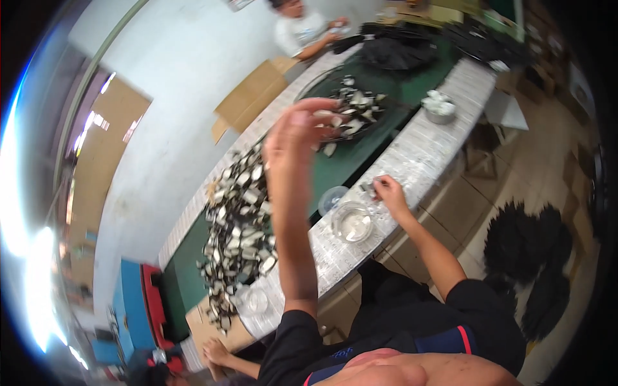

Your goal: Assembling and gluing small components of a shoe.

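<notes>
My left hand [297,132] is raised over the green strip of the worktable, smeared by motion, its bent fingers apart and pointing right. I make out nothing between them. Behind its fingertips lies a heap of small black-and-white pieces [364,106]. My right hand [389,192] is low over the near, paper-covered edge of the table, its fingers closed on a small dark grey piece [369,187] too blurred to name. Left of that hand stand a round clear glass bowl [353,222] and a clear plastic dish [333,199].
A long heap of black-and-white pieces [238,222] spreads left of my forearm. A bowl of white bits [439,106] stands farther right. Across the table sits a person [299,31]; another person's hands [215,352] rest at lower left. Black bundles [528,244] lie on the floor.
</notes>
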Action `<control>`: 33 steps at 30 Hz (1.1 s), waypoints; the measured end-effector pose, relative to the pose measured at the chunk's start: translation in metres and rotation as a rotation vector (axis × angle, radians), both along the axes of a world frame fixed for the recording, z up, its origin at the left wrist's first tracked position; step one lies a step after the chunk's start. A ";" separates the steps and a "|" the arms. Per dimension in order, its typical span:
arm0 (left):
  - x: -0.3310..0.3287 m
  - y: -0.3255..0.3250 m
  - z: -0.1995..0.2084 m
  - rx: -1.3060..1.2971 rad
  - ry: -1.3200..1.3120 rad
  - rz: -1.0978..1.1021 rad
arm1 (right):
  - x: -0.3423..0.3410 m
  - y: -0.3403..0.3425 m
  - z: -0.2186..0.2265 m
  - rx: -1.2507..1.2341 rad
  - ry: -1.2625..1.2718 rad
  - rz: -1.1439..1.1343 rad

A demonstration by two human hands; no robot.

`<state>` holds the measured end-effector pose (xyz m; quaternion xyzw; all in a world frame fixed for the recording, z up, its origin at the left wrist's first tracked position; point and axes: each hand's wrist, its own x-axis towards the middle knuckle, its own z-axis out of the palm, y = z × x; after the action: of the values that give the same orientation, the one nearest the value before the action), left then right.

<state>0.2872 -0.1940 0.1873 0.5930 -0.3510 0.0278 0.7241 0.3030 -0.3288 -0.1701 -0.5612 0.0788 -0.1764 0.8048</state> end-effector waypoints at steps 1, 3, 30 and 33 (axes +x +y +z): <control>-0.015 0.014 0.004 -0.049 -0.010 -0.377 | 0.003 0.009 0.008 -0.065 0.012 0.029; -0.065 0.012 0.015 -0.176 0.106 -0.973 | 0.002 0.001 -0.001 -0.076 0.026 0.087; -0.200 0.045 0.020 -0.630 0.301 -1.275 | 0.007 -0.002 -0.016 -0.027 0.008 -0.025; -0.205 0.042 0.028 -0.666 0.383 -1.277 | 0.012 0.003 -0.009 0.003 -0.007 -0.022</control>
<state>0.0825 -0.1521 0.2152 0.0174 -0.4678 -0.3974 0.7893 0.3153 -0.3262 -0.1790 -0.5584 0.0824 -0.1870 0.8040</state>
